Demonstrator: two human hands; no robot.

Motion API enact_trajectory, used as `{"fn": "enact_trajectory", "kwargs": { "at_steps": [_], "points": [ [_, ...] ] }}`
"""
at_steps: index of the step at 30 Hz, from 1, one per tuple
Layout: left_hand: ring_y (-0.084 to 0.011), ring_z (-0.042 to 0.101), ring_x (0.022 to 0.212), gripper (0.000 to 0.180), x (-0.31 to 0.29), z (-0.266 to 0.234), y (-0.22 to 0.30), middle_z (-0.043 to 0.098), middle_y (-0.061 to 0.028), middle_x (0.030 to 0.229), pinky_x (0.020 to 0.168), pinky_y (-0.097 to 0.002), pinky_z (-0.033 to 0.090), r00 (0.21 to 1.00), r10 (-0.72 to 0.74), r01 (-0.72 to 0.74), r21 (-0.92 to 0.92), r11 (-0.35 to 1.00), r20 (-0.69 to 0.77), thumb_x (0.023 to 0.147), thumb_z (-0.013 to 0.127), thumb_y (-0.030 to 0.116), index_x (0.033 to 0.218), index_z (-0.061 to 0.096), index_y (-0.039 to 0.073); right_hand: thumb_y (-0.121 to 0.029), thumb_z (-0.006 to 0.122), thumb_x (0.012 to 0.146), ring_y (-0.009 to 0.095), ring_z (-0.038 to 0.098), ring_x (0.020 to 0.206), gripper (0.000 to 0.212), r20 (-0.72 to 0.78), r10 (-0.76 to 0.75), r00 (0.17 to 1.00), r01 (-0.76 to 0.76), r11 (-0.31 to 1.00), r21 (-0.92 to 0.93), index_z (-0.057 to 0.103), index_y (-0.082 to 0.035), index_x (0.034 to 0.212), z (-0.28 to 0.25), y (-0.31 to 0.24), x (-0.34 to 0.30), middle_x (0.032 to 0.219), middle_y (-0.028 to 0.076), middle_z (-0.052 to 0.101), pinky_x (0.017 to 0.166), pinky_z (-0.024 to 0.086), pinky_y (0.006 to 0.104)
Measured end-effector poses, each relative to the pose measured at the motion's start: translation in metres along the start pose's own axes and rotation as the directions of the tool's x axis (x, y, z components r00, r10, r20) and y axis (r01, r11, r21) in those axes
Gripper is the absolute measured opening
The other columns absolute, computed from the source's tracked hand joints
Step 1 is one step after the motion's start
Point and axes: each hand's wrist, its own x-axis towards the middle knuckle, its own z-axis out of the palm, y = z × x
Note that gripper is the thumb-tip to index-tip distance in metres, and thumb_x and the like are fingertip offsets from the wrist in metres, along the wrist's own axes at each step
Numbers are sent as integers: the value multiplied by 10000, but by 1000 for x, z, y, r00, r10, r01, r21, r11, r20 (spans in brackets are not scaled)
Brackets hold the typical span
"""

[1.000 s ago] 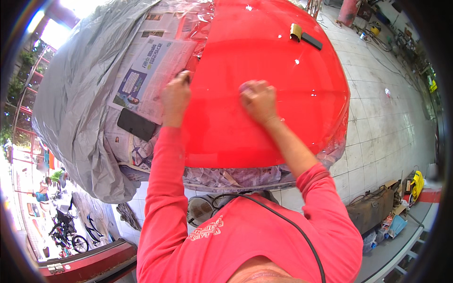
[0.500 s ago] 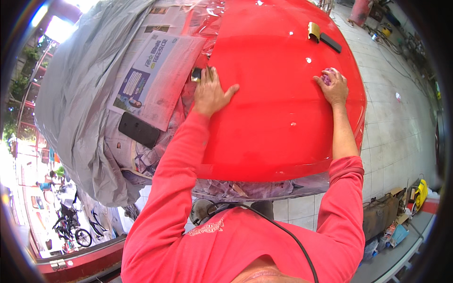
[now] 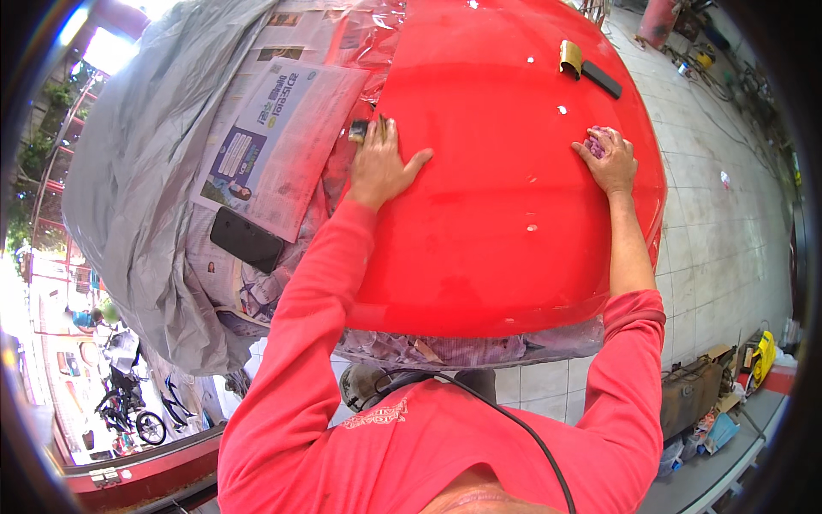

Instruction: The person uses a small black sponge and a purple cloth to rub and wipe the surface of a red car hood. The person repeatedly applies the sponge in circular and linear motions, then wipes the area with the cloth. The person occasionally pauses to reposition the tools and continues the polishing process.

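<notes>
A glossy red car panel (image 3: 479, 214) spreads out in front of me. My left hand (image 3: 384, 167) lies flat on its left border, fingers stretched out and thumb spread. Close against those fingertips is a small dark block with a yellowish edge (image 3: 358, 130); whether the fingers press on it I cannot tell. Over by the panel's right side, the curled fingers of my right hand (image 3: 612, 163) close around a purple crumpled wad (image 3: 597, 141), cloth or putty, held against the red surface.
Toward the far right of the panel lie a bent gold-coloured sheet (image 3: 570, 58) and a dark grey bar (image 3: 601, 79). Newspaper (image 3: 317, 128) and a grey cover (image 3: 128, 180) mask the left side, with a black phone (image 3: 247, 240) on the paper. Pale floor tiles (image 3: 715, 197) run along the right.
The view has shifted slightly. Both hands keep almost the same places on the panel, the right one still gripping the purple wad.
</notes>
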Motion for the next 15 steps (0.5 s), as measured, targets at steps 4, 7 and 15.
{"fn": "enact_trajectory", "kwargs": {
  "at_steps": [4,7,15],
  "points": [
    [-500,401,1523,969,-88,-37,-4,408,-365,1623,1248,-549,343,993,115,-108,-222,969,18,975,704,565,1654,334,-20,-679,791,838,239,627,1258,498,-33,43,999,-42,999,24,819,-287,1146,-3,19,2,1327,-44,693,970,558,524],
    [-508,407,1516,965,-73,-27,-11,410,-353,1627,1235,-555,361,977,215,-215,-47,975,-10,984,691,560,1663,317,-15,-654,798,840,243,640,1237,462,-81,27,996,-24,999,48,823,-289,1122,3,19,4,1300,-48,707,954,561,514],
    [-453,423,1526,950,42,23,-12,470,-343,1590,1241,-506,380,986,154,-152,33,988,-62,1023,576,650,1592,404,-92,-627,779,876,248,643,1242,442,-25,-12,1000,15,994,112,821,-290,1159,8,59,5,1314,-48,707,983,555,481]
  ]
}}
